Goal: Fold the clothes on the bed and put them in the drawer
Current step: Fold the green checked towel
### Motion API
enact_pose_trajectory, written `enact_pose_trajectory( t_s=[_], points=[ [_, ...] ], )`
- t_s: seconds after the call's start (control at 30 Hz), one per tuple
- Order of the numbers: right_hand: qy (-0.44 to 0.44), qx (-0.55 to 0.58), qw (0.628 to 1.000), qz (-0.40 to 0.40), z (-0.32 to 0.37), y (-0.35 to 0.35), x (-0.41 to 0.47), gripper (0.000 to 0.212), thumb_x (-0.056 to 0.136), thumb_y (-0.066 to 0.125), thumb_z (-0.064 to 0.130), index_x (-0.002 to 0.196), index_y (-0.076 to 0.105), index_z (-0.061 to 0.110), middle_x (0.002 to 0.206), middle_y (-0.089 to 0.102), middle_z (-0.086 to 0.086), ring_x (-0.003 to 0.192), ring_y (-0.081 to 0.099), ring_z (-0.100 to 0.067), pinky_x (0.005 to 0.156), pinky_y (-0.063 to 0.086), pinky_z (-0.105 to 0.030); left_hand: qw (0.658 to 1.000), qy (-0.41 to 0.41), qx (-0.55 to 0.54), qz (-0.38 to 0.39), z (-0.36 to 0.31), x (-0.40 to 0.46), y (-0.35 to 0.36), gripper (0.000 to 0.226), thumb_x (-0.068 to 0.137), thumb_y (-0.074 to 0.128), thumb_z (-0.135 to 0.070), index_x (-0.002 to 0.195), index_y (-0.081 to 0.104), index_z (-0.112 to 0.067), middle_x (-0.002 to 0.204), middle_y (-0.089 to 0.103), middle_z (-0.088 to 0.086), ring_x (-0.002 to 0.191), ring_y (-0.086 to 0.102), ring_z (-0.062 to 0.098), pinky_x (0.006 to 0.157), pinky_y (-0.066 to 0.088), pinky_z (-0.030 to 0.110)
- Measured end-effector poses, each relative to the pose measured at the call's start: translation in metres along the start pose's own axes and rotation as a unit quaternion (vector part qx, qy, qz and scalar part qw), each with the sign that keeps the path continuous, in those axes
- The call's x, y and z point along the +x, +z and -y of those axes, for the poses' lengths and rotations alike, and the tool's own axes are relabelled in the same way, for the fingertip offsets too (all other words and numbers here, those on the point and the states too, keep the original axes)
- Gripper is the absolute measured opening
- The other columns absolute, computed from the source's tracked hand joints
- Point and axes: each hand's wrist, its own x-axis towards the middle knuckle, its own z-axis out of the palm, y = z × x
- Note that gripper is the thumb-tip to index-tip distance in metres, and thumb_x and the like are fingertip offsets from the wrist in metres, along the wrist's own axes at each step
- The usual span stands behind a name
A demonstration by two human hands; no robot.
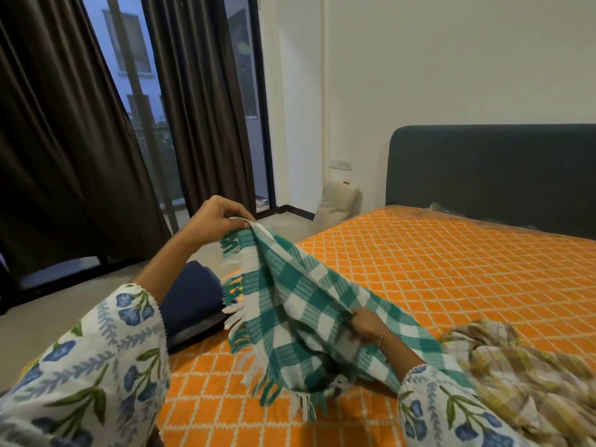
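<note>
A green-and-white checked cloth [290,295] with fringed ends hangs over the near left part of the bed [451,269], which has an orange lattice cover. My left hand [216,217] pinches its fringed top corner and holds it up above the bed's edge. My right hand [366,324] grips the cloth lower down, with the fabric draped over the wrist. A folded dark blue garment [190,301] lies at the bed's left edge, under my left forearm. A crumpled yellow-brown checked garment [516,366] lies on the bed at the right. No drawer is in view.
A dark green headboard [490,169] stands against the white wall. Brown curtains [64,140] and a glass door [245,91] are on the left. A beige cushion [338,201] leans on the floor in the corner beside the bed.
</note>
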Motion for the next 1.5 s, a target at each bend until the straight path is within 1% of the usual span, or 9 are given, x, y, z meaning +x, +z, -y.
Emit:
enact_pose_trajectory(
  t_s=[0.2, 0.4, 0.6, 0.77, 0.83, 0.97, 1.2, 1.33, 1.5],
  points=[
    [0.007, -0.004, 0.942, -0.336, -0.007, -0.041, -0.015, 0.019, 0.088, 0.055, 0.006, 0.098, 0.072, 0.008, 0.089, 0.070, -0.018, 0.079, 0.061, -0.033, 0.059, 0.039, -0.027, 0.990, -0.037, 0.127, -0.054, 0.035, 0.001, 0.002, 0.007, 0.082, 0.071, -0.004, 0.087, 0.075, -0.006, 0.084, 0.072, 0.011, 0.074, 0.063, 0.021, 0.068, 0.045, 0.026],
    [-0.075, -0.047, 0.931, -0.353, 0.000, -0.103, -0.008, 0.024, 0.090, 0.054, 0.003, 0.103, 0.073, 0.006, 0.100, 0.071, -0.018, 0.093, 0.064, -0.035, 0.079, 0.050, -0.036, 0.958, -0.093, 0.256, -0.092, 0.044, -0.005, 0.022, 0.013, 0.089, 0.064, -0.016, 0.099, 0.074, -0.015, 0.099, 0.070, 0.006, 0.087, 0.062, 0.025, 0.065, 0.042, 0.029],
    [-0.112, -0.061, 0.886, -0.446, 0.080, -0.192, -0.013, 0.024, 0.094, 0.051, 0.007, 0.098, 0.074, 0.005, 0.097, 0.069, -0.020, 0.090, 0.064, -0.038, 0.074, 0.050, -0.037, 0.930, -0.083, 0.316, -0.167, 0.021, 0.031, 0.009, 0.017, 0.090, 0.058, -0.015, 0.097, 0.073, -0.018, 0.098, 0.071, 0.005, 0.092, 0.064, 0.029, 0.072, 0.050, 0.037],
    [-0.112, -0.040, 0.879, -0.461, 0.147, -0.254, -0.013, 0.024, 0.092, 0.049, 0.010, 0.101, 0.071, 0.009, 0.106, 0.067, -0.019, 0.097, 0.061, -0.041, 0.081, 0.051, -0.043, 0.931, -0.201, 0.046, -0.300, -0.016, 0.087, -0.033, 0.012, 0.091, 0.056, -0.007, 0.092, 0.068, -0.007, 0.093, 0.068, 0.017, 0.087, 0.066, 0.036, 0.075, 0.054, 0.040],
    [-0.131, -0.022, 0.857, -0.498, 0.166, -0.273, -0.018, 0.023, 0.093, 0.047, 0.007, 0.098, 0.070, 0.004, 0.105, 0.066, -0.020, 0.096, 0.061, -0.040, 0.077, 0.050, -0.041, 0.927, -0.155, -0.058, -0.338, -0.032, 0.107, -0.050, 0.012, 0.091, 0.055, -0.001, 0.092, 0.067, -0.003, 0.095, 0.069, 0.019, 0.085, 0.067, 0.033, 0.076, 0.055, 0.039],
    [-0.174, -0.008, 0.832, -0.526, 0.180, -0.298, -0.022, 0.021, 0.095, 0.048, 0.010, 0.100, 0.068, 0.006, 0.107, 0.066, -0.019, 0.097, 0.061, -0.039, 0.076, 0.049, -0.039, 0.915, -0.013, 0.011, -0.402, -0.050, 0.113, -0.071, 0.016, 0.090, 0.055, -0.002, 0.098, 0.068, 0.002, 0.091, 0.069, 0.017, 0.085, 0.063, 0.030, 0.077, 0.050, 0.038],
    [-0.168, -0.076, 0.796, -0.576, 0.184, -0.289, -0.026, 0.022, 0.096, 0.046, 0.010, 0.103, 0.066, 0.006, 0.112, 0.057, -0.017, 0.106, 0.051, -0.035, 0.083, 0.045, -0.041, 0.889, -0.102, 0.047, -0.443, -0.063, 0.104, -0.058, 0.021, 0.092, 0.052, -0.007, 0.094, 0.073, -0.005, 0.091, 0.069, 0.018, 0.084, 0.063, 0.034, 0.075, 0.050, 0.039],
    [-0.233, -0.075, 0.870, -0.428, 0.189, -0.292, -0.033, 0.019, 0.092, 0.054, 0.010, 0.101, 0.070, 0.007, 0.112, 0.066, -0.014, 0.101, 0.059, -0.032, 0.087, 0.048, -0.038, 0.934, -0.097, 0.033, -0.341, -0.081, 0.111, -0.050, 0.015, 0.087, 0.060, -0.010, 0.079, 0.073, -0.011, 0.081, 0.071, 0.013, 0.076, 0.069, 0.028, 0.073, 0.057, 0.038],
    [-0.332, -0.105, 0.868, -0.355, 0.215, -0.260, -0.052, 0.014, 0.087, 0.060, 0.012, 0.092, 0.073, 0.010, 0.100, 0.070, -0.008, 0.086, 0.061, -0.019, 0.079, 0.051, -0.031, 0.992, 0.047, -0.116, -0.015, -0.141, 0.114, 0.009, 0.009, 0.081, 0.066, -0.002, 0.083, 0.072, -0.009, 0.117, 0.061, 0.005, 0.077, 0.070, 0.015, 0.069, 0.059, 0.029]
  ],
)
